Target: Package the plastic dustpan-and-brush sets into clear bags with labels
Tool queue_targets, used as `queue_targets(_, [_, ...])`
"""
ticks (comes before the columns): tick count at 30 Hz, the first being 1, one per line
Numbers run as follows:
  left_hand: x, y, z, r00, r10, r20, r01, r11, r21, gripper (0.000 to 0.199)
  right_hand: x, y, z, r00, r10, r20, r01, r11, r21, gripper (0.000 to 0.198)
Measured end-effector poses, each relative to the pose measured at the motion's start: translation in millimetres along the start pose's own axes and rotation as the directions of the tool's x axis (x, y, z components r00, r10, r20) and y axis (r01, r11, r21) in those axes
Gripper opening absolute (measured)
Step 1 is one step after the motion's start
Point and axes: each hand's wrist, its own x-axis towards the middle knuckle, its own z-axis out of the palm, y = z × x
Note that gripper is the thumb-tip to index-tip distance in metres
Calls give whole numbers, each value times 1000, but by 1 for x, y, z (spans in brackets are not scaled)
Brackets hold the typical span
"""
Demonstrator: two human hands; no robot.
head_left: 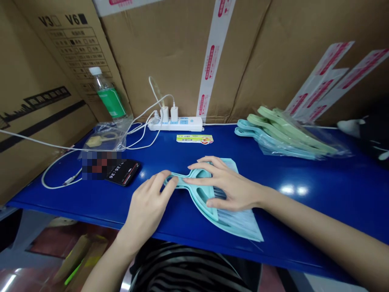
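Observation:
A light blue hand brush (209, 187) with pale bristles lies flat in a matching dustpan (230, 163) on the blue table. Their handles overlap and point left. My left hand (150, 198) has its thumb and fingers closed at the handle ends. Over the brush head and bristles, my right hand (232, 184) rests with its fingers spread, partly hiding the brush and dustpan.
Wrapped green and blue brush-and-dustpan sets (291, 138) lie at the back right. A power strip (188, 123) with cables, a narrow label card (194, 139), a phone (123, 172) and a bottle (111, 99) stand or lie further left. Cardboard (170, 52) walls the back.

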Motion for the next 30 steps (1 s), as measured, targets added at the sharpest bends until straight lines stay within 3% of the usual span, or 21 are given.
queue_targets(10, [-2, 2, -2, 995, 103, 16, -104, 992, 75, 34, -1, -1, 3, 999, 23, 26, -21, 997, -74, 56])
queue_targets(19, [2, 6, -3, 997, 64, 36, -66, 996, 61, 31, -2, -4, 2, 989, 90, 115, -77, 991, -109, 56])
queue_targets(26, [3, 8, 0, 983, 169, 71, -158, 978, -138, 32, 1, 4, 2, 995, 89, 46, -79, 978, -194, 53])
queue_targets(30, [2, 7, 3, 983, 155, 96, -141, 980, -143, 36, 3, 7, -3, 997, 44, -71, -68, 926, -372, 49])
